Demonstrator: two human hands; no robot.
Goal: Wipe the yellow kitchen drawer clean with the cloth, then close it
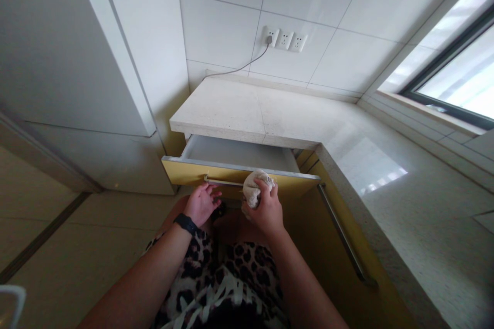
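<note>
A bunched-up whitish cloth point(252, 188) is gripped in my right hand point(267, 209), up against the front of a pulled-out drawer point(185, 170). The drawer's front is yellow with a grey top edge, and its pale interior shows nothing inside. A bar handle point(224, 182) runs across the front; the cloth covers its right end. My left hand point(203, 204), with a black band on the wrist, is just below the handle's left end. Its fingers are apart and slightly curled, and it holds nothing.
A pale stone countertop point(227, 103) overhangs the drawer and turns along the right side. Under it, a yellow cabinet door carries a long metal handle point(345, 236). A plug and cord point(247, 66) run from the wall sockets point(285, 39). A tall white cabinet point(77, 61) stands at left.
</note>
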